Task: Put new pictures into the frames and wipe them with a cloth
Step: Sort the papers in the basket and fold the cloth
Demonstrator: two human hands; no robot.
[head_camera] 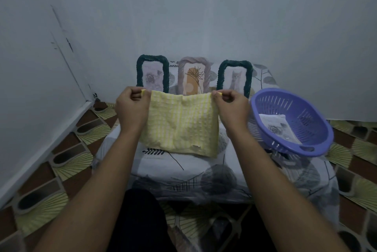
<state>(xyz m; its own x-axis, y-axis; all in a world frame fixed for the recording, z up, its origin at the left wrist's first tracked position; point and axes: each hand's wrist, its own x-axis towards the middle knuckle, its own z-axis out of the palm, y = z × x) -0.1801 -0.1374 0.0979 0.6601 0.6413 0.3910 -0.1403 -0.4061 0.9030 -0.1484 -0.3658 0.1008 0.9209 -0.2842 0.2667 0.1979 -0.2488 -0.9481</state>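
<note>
A yellow checked cloth (179, 125) hangs spread out between my hands above the low table. My left hand (131, 106) pinches its top left corner and my right hand (231, 109) pinches its top right corner. Behind the cloth three woven frames stand upright against the wall: a dark green frame (152, 73) with a rose picture at the left, a pale mauve frame (193, 76) with an orange plant print in the middle, and a dark green frame (234, 77) with a cat picture at the right. The cloth hides their lower edges.
A purple plastic colander basket (293, 121) sits tilted on the table's right side, holding loose paper pictures (279, 127). A leaf-patterned sheet (183, 170) covers the table. Patterned floor lies on both sides, and walls close in at the left and behind.
</note>
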